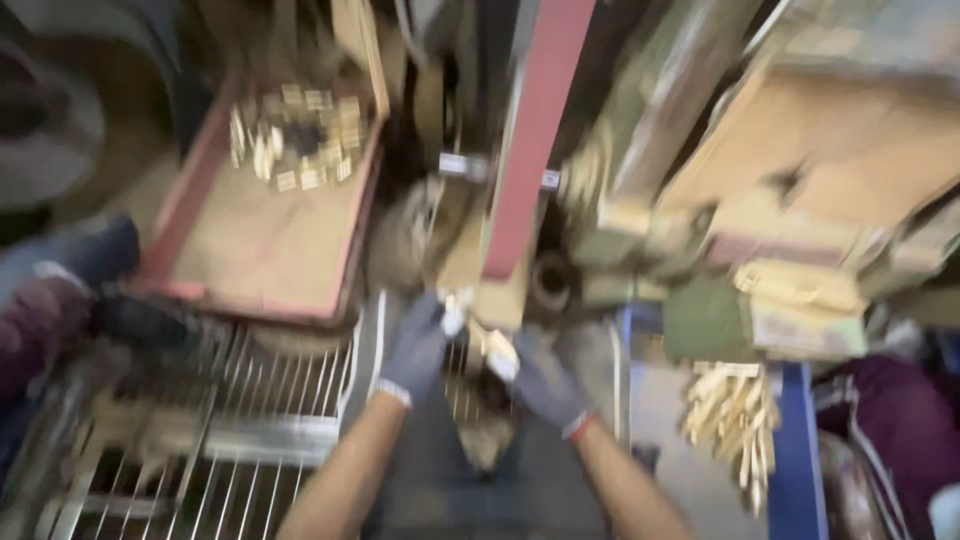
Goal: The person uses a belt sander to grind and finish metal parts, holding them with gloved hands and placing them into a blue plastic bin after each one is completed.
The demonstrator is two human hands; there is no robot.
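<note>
The view is motion-blurred. Both my hands wear grey gloves. My left hand point(417, 347) and my right hand point(543, 380) are close together at the centre, holding a small pale wooden piece point(494, 350) between them. They sit just below a tall red belt point(535, 130) that runs up a machine. The fingers are curled around the piece, and its exact shape is too blurred to tell.
A red-rimmed tray point(200, 250) with several small wooden blocks point(300, 140) stands at the upper left. A wire rack point(250, 400) lies at the lower left. A bundle of pale wooden sticks point(735, 415) rests at the right by a blue frame point(795, 460). Another person's sleeve point(45, 300) is at far left.
</note>
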